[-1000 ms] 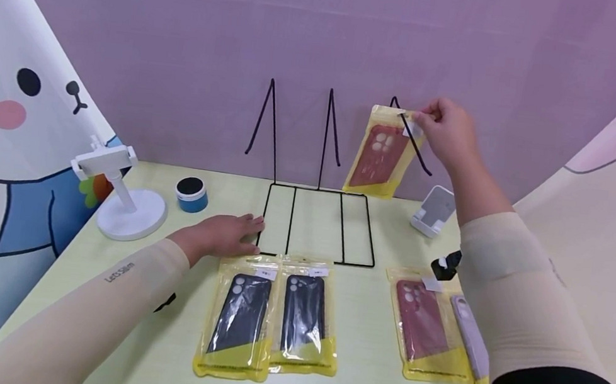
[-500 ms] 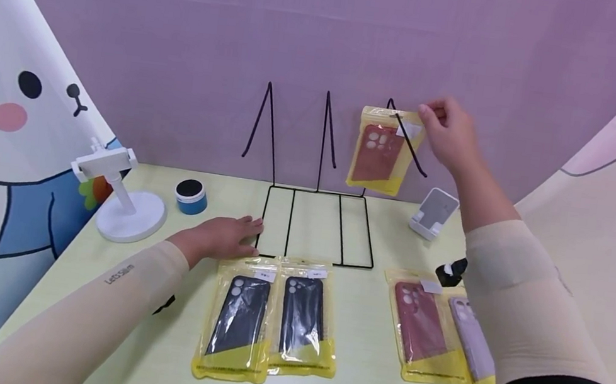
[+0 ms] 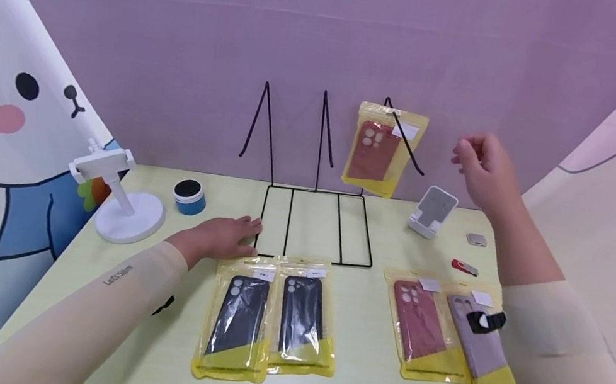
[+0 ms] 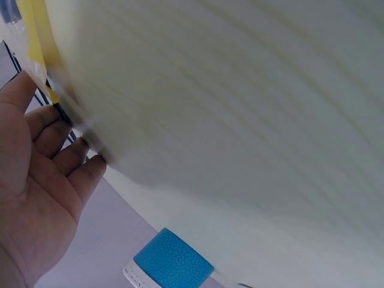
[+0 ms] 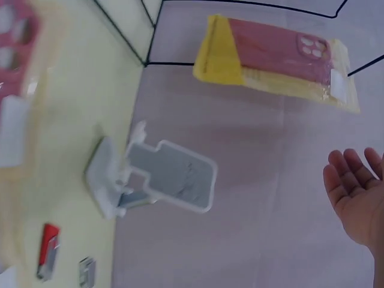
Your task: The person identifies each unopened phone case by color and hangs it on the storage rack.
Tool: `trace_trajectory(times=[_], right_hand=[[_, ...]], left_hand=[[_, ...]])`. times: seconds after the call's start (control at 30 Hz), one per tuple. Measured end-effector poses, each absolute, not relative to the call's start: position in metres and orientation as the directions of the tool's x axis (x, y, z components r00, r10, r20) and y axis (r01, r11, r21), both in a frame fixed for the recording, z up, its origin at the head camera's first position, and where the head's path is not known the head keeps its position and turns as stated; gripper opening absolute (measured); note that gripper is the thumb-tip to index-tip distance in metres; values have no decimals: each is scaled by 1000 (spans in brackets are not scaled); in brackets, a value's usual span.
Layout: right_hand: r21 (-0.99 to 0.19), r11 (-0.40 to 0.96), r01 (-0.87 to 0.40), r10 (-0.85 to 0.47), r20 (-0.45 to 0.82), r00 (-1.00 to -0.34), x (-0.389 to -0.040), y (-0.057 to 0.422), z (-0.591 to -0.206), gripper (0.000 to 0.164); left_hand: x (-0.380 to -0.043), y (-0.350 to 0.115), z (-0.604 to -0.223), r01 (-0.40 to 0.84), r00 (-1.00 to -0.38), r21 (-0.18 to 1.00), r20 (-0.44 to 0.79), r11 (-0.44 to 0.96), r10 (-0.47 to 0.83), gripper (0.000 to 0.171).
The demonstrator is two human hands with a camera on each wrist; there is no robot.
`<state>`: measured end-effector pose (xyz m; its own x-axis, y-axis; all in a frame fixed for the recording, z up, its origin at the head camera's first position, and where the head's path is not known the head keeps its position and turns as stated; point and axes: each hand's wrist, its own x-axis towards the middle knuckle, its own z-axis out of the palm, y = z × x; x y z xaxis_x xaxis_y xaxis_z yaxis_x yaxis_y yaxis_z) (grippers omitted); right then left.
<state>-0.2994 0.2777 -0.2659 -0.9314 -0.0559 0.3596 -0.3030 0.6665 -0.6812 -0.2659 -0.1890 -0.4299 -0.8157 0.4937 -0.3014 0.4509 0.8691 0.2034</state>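
Observation:
A red phone case in a yellow-edged clear pouch [image 3: 374,152] hangs on the right hook of the black wire rack [image 3: 289,221]. To the right of it, apart from the pouch, my right hand [image 3: 487,171] is raised with loosely bent fingers and holds nothing. The right wrist view shows that hand [image 5: 360,207] clear of the hanging pouch [image 5: 282,51]. My left hand [image 3: 223,237] rests by the rack's left base edge, its fingers extended and touching the wire. Two pouches with dark phone cases [image 3: 239,314] lie just in front of the rack.
At right lie a red-case pouch [image 3: 418,322] and a purple-case pouch [image 3: 478,338]. Behind them are a red USB stick [image 3: 465,267], a small silver piece [image 3: 476,240] and a white phone stand [image 3: 434,211]. A blue round jar [image 3: 190,197] and white stand [image 3: 130,216] are left.
My right hand has let go of the hanging pouch and moved right, away from it. The pouch stays on the hook, slightly tilted. My left hand has not moved.

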Motion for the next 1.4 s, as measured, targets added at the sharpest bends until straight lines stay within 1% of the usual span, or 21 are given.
trace_trajectory(times=[0.17,0.33,0.5,0.63,0.8,0.93,1.03,1.2,1.4], right_hand=[[-621,722,-305,-127,315,-941,-278,292,-288,42],[-547,774,-319,-240,213,-947,-259,298,-317,39],[-511,789,-342,-353,79,-932,-245,304,-348,38],[-446,823,-351,-415,-50,-908,-239,307,-372,48],[-357,886,-295,-384,-211,-899,-233,307,-396,62],[-304,919,-250,-342,-299,-891,-232,303,-408,66],[-286,925,-249,-338,-325,-883,-233,300,-413,65],[-266,928,-260,-339,-322,-884,-235,298,-416,64],[-181,939,-292,-336,-310,-889,-237,298,-417,59]], left_hand=[[-267,-192,-432,457,-813,210,-295,864,501,74],[-266,-193,-434,444,-818,225,-294,867,495,75],[-265,-191,-434,444,-817,226,-294,867,496,74],[-264,-191,-434,438,-821,219,-296,872,487,74],[-264,-191,-434,429,-823,219,-306,876,479,73],[-265,-191,-433,423,-825,216,-311,880,472,73],[-266,-190,-433,410,-829,214,-318,887,460,73],[-265,-190,-433,399,-831,219,-325,890,452,74],[-266,-191,-434,418,-824,234,-308,878,475,73]])
